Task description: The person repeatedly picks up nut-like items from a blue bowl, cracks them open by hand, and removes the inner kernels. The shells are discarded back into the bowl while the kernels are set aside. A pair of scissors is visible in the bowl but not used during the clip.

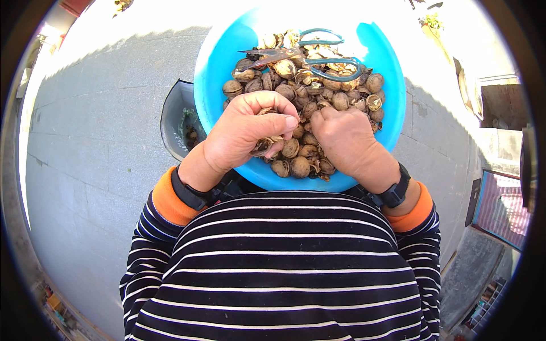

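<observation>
Walnuts [300, 166], whole and cracked, fill a round blue basin [392, 94], with open scissors [273, 55] with teal handles lying across the far part of the heap. Beside the basin, on the left, a grey bin [169, 128] holds dark scraps. The left hand [242, 131], above the basin, curls thumb and fingers around broken walnut shell [263, 148]. The right hand [346, 137] bends knuckles-up over the nuts, fingertips hidden; whether they grip anything, I cannot tell.

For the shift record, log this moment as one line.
left hand: holding broken walnut shell | right hand: at walnuts, fingertips hidden | scissors: lying on walnuts, blue basin
</observation>
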{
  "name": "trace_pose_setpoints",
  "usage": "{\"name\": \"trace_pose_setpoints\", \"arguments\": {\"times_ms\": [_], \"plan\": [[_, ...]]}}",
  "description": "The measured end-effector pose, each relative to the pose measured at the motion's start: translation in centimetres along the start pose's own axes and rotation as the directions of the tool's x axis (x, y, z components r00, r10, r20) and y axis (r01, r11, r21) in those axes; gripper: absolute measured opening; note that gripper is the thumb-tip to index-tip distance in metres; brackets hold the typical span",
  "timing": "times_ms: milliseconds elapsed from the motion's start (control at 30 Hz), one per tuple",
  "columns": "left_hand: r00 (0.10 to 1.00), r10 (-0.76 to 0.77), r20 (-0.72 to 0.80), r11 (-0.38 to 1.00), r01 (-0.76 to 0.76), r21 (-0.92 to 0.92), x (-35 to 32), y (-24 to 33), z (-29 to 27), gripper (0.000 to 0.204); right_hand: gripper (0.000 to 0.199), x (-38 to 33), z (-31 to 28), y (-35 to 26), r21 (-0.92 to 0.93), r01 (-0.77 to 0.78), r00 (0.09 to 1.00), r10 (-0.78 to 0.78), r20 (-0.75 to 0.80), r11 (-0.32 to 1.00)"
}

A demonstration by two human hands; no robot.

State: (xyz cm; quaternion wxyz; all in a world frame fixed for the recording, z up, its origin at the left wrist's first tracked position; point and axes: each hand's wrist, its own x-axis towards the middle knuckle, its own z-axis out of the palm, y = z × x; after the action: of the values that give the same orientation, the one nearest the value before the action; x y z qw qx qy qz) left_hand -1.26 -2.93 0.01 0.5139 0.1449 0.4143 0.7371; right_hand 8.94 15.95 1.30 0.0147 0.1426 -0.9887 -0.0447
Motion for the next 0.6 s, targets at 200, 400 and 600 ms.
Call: {"name": "trace_pose_setpoints", "arguments": {"times_ms": [200,400,600], "plan": [[1.000,0.001,-0.003,1.000,-0.001,0.023,0.0,0.1,0.2,0.008,0.007,0.3,0.5,0.3,0.027,0.025,1.000,-0.025,0.000,0.999],[1.000,0.002,-0.012,1.000,-0.001,0.023,-0.1,0.2,0.2,0.008,0.005,-0.3,0.2,1.5,0.253,0.000,0.971,0.061,-0.232,0.967],[1.000,0.012,0.016,0.999,-0.012,0.048,0.0,0.1,0.1,0.007,0.007,-2.8,0.1,2.7,0.983,-0.148,0.834,0.519,0.184,-0.110]]}}
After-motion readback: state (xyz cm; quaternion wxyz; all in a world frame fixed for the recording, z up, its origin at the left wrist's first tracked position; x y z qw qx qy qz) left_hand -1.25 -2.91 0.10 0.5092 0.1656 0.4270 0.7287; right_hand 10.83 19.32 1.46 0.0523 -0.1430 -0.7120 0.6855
